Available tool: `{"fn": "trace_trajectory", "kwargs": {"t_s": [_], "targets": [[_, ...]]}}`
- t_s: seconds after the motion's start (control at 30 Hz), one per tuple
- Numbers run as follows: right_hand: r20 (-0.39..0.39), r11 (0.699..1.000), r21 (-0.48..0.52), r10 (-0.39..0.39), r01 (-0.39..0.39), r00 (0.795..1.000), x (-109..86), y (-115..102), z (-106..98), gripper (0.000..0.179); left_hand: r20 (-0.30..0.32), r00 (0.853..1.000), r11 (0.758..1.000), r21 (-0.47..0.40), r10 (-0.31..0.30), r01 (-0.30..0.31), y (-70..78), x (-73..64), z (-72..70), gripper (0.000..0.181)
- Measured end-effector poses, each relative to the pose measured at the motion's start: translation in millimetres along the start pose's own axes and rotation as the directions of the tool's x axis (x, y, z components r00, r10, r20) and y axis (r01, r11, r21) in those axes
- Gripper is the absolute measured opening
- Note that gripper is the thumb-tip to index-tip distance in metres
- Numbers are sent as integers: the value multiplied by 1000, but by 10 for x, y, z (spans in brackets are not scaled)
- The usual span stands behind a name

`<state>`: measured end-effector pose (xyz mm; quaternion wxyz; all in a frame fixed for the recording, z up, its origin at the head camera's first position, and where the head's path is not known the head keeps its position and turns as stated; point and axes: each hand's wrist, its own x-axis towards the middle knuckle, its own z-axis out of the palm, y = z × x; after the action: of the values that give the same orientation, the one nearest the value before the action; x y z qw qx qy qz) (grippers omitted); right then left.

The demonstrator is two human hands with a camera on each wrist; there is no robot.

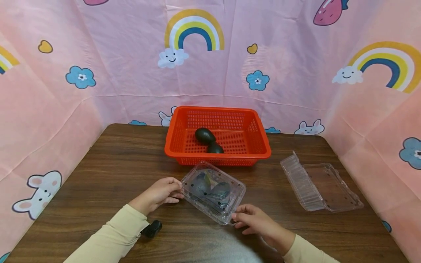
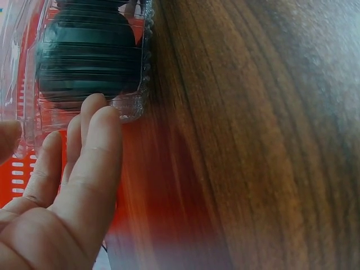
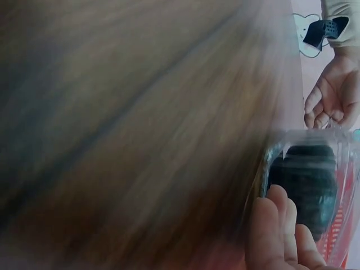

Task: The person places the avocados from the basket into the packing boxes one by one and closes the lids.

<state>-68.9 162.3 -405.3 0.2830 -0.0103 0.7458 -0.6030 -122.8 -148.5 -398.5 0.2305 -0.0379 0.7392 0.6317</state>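
A clear plastic clamshell box [image 1: 235, 184] with small round holes in its lid lies at an angle in front of the basket. Two dark avocados [image 1: 221, 190] show through it, with a yellow-green patch on the lid. My left hand [image 1: 162, 194] holds the box's left end. In the left wrist view its thumb [image 2: 8, 138] is by the lid rim and its fingertips [image 2: 101, 115] are against the end wall. At the near right corner, my right hand [image 1: 258, 223] grips the box, its fingers [image 3: 275, 216] along the side; the thumb is hidden in the right wrist view.
A red plastic basket [image 1: 171, 146] stands at the back of the brown wooden table [image 1: 131, 153], with two avocados [image 1: 204, 136] inside. To the right lies another clear clamshell [image 1: 323, 186], unfolded flat. Pink patterned cloth [image 1: 131, 54] encloses the back and sides.
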Motion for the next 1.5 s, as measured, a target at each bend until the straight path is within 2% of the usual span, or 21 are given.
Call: {"fn": "trace_trajectory", "kwargs": {"t_s": [0.13, 0.4, 1.1, 1.5], "targets": [[33, 998, 56, 4, -6, 999, 10, 10, 37, 35, 5, 1000, 1000, 0, 1, -1, -9, -2, -2, 14], [52, 998, 62, 5, -8, 999, 21, 11, 65, 24, 10, 1000, 1000, 5, 7, -7, -17, -1, -6, 14], [18, 996, 72, -55, 53, 998, 84, 6, 76, 11, 29, 1000, 1000, -5, -4, 4, -4, -59, 15, 12], [-37, 997, 66, -30, 32, 999, 122, -49, 37, 14, 59, 998, 1000, -14, -9, 10, -43, -81, 28, 12]]}}
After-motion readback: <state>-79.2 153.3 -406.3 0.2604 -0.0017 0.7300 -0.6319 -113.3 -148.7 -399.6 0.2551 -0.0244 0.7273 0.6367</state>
